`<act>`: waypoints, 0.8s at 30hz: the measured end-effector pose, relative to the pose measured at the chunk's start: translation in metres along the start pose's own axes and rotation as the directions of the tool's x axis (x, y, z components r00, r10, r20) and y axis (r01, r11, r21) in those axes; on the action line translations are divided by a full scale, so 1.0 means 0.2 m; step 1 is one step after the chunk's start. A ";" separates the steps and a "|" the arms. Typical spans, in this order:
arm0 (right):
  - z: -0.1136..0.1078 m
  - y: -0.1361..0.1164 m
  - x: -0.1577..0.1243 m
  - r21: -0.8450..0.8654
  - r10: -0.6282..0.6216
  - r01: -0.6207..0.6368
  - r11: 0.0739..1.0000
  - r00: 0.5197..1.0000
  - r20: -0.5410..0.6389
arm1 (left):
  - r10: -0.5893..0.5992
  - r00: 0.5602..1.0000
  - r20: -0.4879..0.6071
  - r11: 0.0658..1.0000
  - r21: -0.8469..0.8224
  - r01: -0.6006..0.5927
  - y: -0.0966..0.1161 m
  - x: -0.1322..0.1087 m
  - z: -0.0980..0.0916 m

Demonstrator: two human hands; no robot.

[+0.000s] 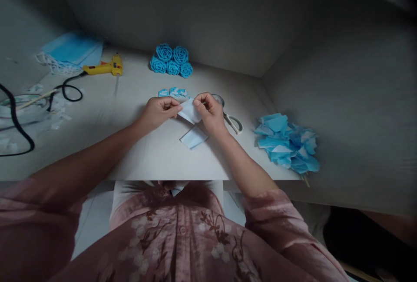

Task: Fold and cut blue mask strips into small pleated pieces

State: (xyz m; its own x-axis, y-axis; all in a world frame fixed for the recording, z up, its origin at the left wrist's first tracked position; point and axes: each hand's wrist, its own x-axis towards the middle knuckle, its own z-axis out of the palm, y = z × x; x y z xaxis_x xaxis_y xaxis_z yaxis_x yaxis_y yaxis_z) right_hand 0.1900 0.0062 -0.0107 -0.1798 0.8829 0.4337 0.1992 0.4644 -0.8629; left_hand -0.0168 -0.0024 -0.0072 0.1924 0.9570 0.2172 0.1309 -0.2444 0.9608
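Pale sheet (188, 111), pinched by the fingertips of left hand (159, 111) and right hand (211, 113) above the worktop (153, 160), behind its front edge.

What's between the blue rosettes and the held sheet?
A row of small blue-and-white pieces lies between the rosettes and held sheet, in the head view.

Scissors (241, 126) partly hidden, cord (13, 106) cut off
The right hand (211, 112) covers part of the scissors; the left edge crops the cord and a sleeve (39, 223); white scraps (61, 117) blur together.
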 end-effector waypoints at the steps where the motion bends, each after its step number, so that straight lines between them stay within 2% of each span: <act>1: 0.00 0.00 0.00 -0.009 0.006 -0.006 1.000 1.000 -0.012 | -0.003 1.000 0.003 1.000 -0.005 0.003 0.00 0.00 0.00; 8: -0.01 0.03 0.01 0.008 0.018 -0.018 1.000 0.998 -0.067 | -0.016 1.000 0.000 0.999 -0.044 0.016 -0.01 0.00 0.00; 13: -0.02 0.05 0.01 -0.042 0.063 -0.071 0.997 0.983 -0.172 | -0.059 0.997 -0.051 0.995 -0.080 0.055 -0.01 0.00 -0.01; 16: -0.03 0.02 0.00 -0.161 -0.032 -0.003 0.987 0.975 -0.219 | -0.075 0.997 -0.005 0.990 -0.119 0.074 0.01 -0.01 0.00; 18: -0.03 0.01 -0.01 -0.270 -0.171 0.118 0.956 0.969 -0.180 | -0.102 0.992 0.070 0.977 -0.180 0.113 0.03 -0.02 0.01; 20: -0.02 0.00 -0.03 -0.359 -0.301 0.257 0.897 0.951 -0.071 | -0.151 0.979 0.138 0.950 -0.254 0.183 0.03 -0.03 0.02; 22: 0.00 0.01 -0.03 -0.398 -0.357 0.351 0.847 0.932 0.063 | -0.197 0.966 0.168 0.918 -0.315 0.242 0.02 -0.02 0.02; 24: 0.01 0.03 -0.04 -0.395 -0.350 0.393 0.830 0.919 0.179 | -0.215 0.963 0.160 0.902 -0.345 0.259 0.00 -0.02 0.02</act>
State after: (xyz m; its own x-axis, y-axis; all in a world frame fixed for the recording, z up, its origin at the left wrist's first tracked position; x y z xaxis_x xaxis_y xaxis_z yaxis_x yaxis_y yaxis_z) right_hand 0.1906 0.0020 -0.0194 -0.4075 0.6367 0.6546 0.4753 0.7600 -0.4434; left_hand -0.0140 -0.0061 -0.0079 0.3129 0.9495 -0.0252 -0.1672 0.0812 0.9826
